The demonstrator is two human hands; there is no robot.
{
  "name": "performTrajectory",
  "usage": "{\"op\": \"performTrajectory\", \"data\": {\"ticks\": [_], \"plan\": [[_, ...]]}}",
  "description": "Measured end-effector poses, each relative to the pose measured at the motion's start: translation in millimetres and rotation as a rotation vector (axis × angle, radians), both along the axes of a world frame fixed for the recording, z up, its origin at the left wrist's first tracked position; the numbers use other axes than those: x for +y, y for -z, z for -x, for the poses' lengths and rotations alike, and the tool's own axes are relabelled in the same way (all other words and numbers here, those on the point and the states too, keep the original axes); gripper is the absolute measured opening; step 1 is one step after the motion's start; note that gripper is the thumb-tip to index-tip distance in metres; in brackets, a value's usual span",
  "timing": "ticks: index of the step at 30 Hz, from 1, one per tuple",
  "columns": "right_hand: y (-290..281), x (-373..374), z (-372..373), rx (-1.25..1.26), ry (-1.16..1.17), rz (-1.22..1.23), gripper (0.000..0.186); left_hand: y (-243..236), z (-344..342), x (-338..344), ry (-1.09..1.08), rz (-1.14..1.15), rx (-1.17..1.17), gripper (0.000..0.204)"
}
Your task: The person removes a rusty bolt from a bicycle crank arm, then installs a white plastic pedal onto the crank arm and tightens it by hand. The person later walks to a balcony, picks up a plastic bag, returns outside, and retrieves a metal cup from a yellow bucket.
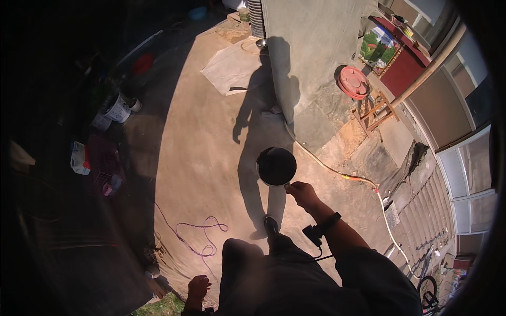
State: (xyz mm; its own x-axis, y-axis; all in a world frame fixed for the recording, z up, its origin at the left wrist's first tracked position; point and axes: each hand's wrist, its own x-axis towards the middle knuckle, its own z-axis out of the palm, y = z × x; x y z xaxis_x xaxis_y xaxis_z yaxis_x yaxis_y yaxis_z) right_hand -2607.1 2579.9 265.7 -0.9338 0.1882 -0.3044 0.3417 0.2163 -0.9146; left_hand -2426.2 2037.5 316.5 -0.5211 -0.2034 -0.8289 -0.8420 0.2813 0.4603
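Outdoors, the bowl (276,166) hangs over the sunlit concrete yard (200,174), held out in front of the person at its near rim by the right hand (301,193), fingers pinched closed on the edge. It looks like stiff metal, light enough for one hand, though a rim grip could tip it; its inside is too dark to tell the contents. The left hand (197,288) hangs low, fingers loosely curled, holding nothing. Nearby lie a hose (337,171), purple cord (197,237) and buckets (117,109).
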Motion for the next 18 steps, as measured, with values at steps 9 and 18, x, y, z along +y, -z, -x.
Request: {"op": "performTrajectory", "data": {"ticks": [9, 18], "plan": [[-45, 1, 345, -0.01, 0.049, -0.046, 0.039, 17, 307, -27, 0.019, -0.167, -0.194, 0.017], [-96, 47, 585, 0.06, 0.368, 0.239, 0.039, -83, 793, 42, 0.283, -0.01, 0.287, 0.03]]}}
